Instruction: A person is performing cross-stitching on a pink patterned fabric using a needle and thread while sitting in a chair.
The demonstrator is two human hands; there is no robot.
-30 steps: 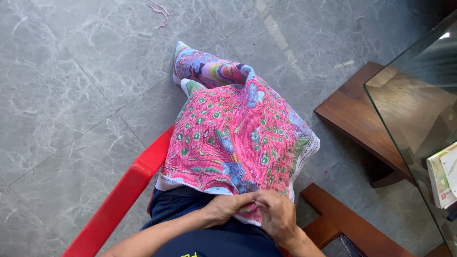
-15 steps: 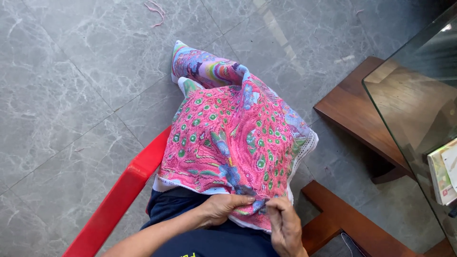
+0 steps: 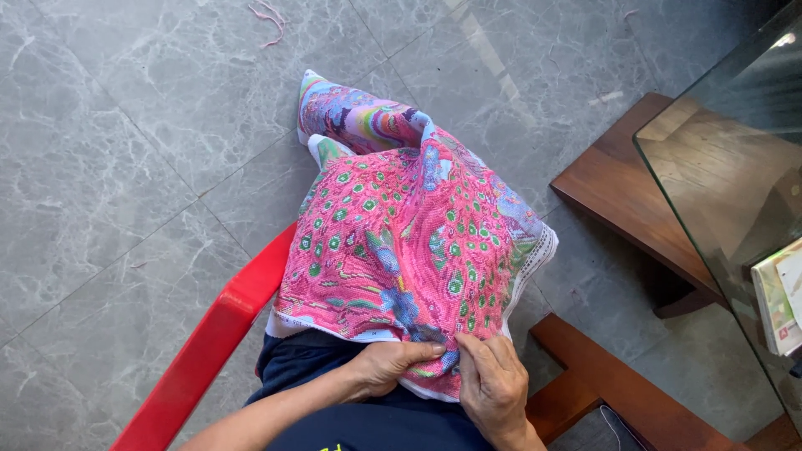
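Hands: left hand (image 3: 391, 365) and right hand (image 3: 493, 386) pinch embroidered cloth (image 3: 401, 250) near hem. Keep fabric taut between pinches; stitch just above fingertips.

Bright, even daylight fills the scene. A pale streak of glare crosses the grey floor (image 3: 476, 50) at the far side, and the glass top (image 3: 727, 167) on the right reflects light. Everything is sharp; shadows are soft.
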